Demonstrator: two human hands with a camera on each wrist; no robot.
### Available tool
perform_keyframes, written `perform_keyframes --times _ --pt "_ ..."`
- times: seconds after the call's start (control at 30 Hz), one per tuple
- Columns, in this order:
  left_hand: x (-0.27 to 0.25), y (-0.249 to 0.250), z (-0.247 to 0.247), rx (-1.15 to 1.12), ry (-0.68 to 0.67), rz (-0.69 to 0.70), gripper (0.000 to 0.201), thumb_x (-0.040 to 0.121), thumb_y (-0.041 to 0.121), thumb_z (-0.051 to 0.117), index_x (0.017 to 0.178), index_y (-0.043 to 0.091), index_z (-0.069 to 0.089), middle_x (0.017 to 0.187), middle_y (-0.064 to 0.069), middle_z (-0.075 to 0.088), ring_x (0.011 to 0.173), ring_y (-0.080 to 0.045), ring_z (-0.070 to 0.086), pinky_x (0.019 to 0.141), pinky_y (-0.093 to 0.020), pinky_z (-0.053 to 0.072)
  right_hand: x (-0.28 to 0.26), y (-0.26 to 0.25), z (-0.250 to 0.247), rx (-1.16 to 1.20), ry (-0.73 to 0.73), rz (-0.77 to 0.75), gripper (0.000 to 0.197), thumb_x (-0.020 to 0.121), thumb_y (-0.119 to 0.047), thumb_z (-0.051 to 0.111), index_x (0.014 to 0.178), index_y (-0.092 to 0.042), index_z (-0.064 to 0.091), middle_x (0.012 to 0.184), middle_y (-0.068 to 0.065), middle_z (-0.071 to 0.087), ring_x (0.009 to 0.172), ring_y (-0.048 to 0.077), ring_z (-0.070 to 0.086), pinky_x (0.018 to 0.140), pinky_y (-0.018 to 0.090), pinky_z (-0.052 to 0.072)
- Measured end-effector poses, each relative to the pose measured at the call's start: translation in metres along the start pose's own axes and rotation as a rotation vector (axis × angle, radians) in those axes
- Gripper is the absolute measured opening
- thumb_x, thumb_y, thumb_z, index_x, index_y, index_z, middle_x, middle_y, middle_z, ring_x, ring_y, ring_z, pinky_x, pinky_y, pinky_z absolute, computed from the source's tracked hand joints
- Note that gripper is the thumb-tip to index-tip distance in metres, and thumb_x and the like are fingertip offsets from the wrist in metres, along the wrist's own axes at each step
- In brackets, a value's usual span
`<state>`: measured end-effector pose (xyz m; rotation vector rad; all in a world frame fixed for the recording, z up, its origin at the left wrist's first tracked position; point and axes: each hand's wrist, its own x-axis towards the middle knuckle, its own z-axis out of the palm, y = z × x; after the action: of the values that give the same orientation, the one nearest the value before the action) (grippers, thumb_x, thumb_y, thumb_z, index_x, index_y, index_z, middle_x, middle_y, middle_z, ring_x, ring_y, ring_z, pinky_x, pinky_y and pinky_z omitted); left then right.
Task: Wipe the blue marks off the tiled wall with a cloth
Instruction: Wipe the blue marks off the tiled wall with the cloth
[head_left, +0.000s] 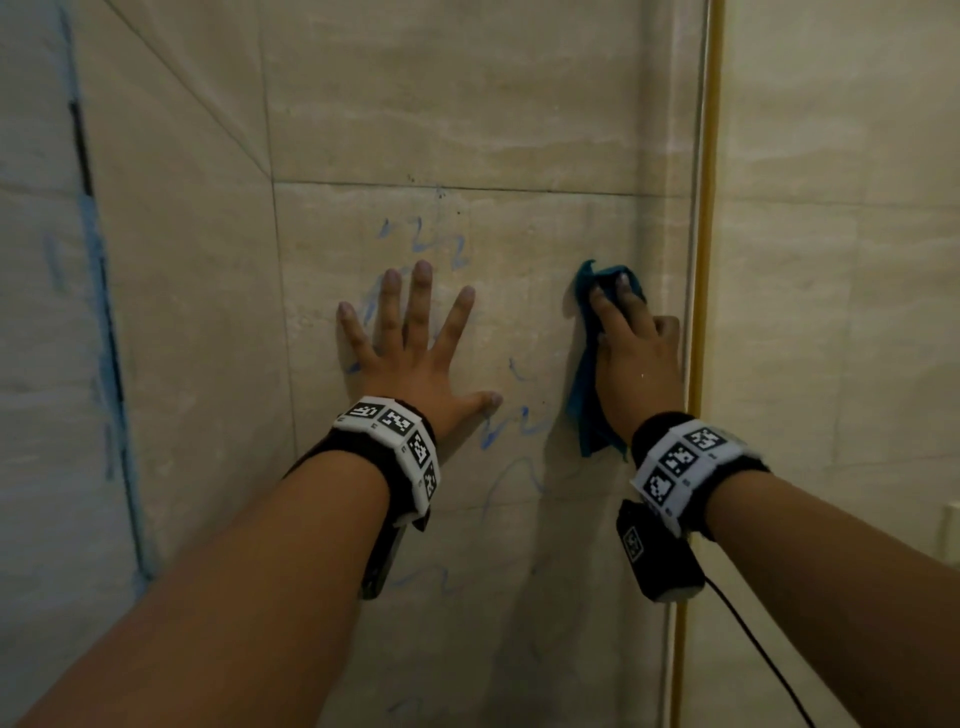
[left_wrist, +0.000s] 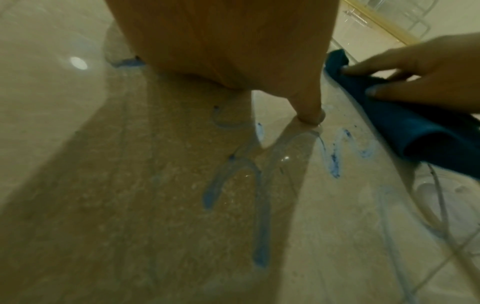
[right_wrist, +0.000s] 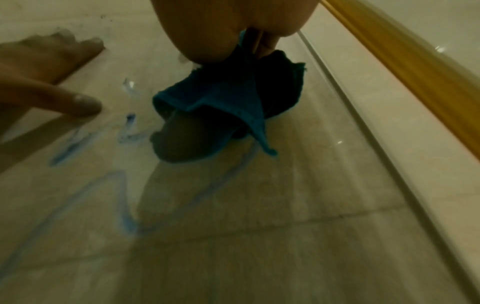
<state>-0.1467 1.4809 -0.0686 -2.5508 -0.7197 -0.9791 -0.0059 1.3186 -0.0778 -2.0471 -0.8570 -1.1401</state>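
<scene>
Blue scribbled marks (head_left: 509, 423) (left_wrist: 259, 226) (right_wrist: 124, 205) run across the beige tiled wall (head_left: 467, 104), above, between and below my hands. My left hand (head_left: 415, 353) (left_wrist: 228, 41) (right_wrist: 39, 88) lies flat on the wall with its fingers spread, covering some marks. To its right, my right hand (head_left: 634, 353) (left_wrist: 428, 72) (right_wrist: 221, 26) presses a bunched blue cloth (head_left: 584, 395) (left_wrist: 415, 127) (right_wrist: 221, 96) against the tile. Two fingers stretch over the cloth, the others curl, and its tail hangs below the palm.
A gold vertical trim strip (head_left: 706, 260) (right_wrist: 415, 72) borders the tile just right of the cloth, with more beige wall beyond it. On the left, a side wall meets a blue-edged seam (head_left: 98, 312). A black cable (head_left: 753, 639) trails from my right wrist.
</scene>
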Motion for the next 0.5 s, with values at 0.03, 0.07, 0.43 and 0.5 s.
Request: perform_keyframes --times 0.03,0.07,0.43,0.5 --pt "0.000 0.000 0.000 -0.001 0.000 0.002 0.109 0.073 0.087 0.032 0.124 0.037 -0.050 0.137 -0.004 -0.055 0.132 -0.032 -0.043 0.107 -0.068 -0.014 -0.007 0.001 0.003 0.004 -0.003 0.000 0.056 0.097 0.000 0.036 0.148 -0.023 0.029 0.158 0.004 0.017 0.117 0.035 0.032 0.097 0.039 0.032" --pt "-0.001 0.001 0.000 -0.003 -0.001 0.003 0.109 0.073 0.087 0.032 0.124 0.037 -0.050 0.137 -0.004 -0.055 0.133 -0.033 -0.042 0.106 -0.068 -0.014 -0.014 0.002 0.006 0.009 -0.003 -0.006 0.056 0.097 0.000 0.037 0.148 -0.023 0.031 0.158 0.005 0.019 0.115 0.036 0.033 0.096 0.040 0.032" --pt "0.000 0.000 0.001 -0.011 0.018 0.007 0.110 0.072 0.087 0.034 0.125 0.038 -0.049 0.137 -0.003 -0.055 0.134 -0.033 -0.040 0.107 -0.068 -0.014 -0.021 0.020 0.005 0.009 -0.037 -0.106 0.061 0.092 -0.005 0.046 0.148 -0.023 0.030 0.158 0.001 0.017 0.120 0.035 0.030 0.100 0.044 0.035" --pt "0.000 0.001 0.002 -0.010 0.022 0.006 0.110 0.072 0.087 0.034 0.125 0.038 -0.049 0.139 -0.004 -0.054 0.134 -0.033 -0.041 0.107 -0.067 -0.015 -0.019 0.019 0.008 0.060 0.010 -0.057 0.059 0.093 -0.002 0.044 0.147 -0.022 0.032 0.157 0.002 0.020 0.116 0.036 0.033 0.095 0.043 0.037"
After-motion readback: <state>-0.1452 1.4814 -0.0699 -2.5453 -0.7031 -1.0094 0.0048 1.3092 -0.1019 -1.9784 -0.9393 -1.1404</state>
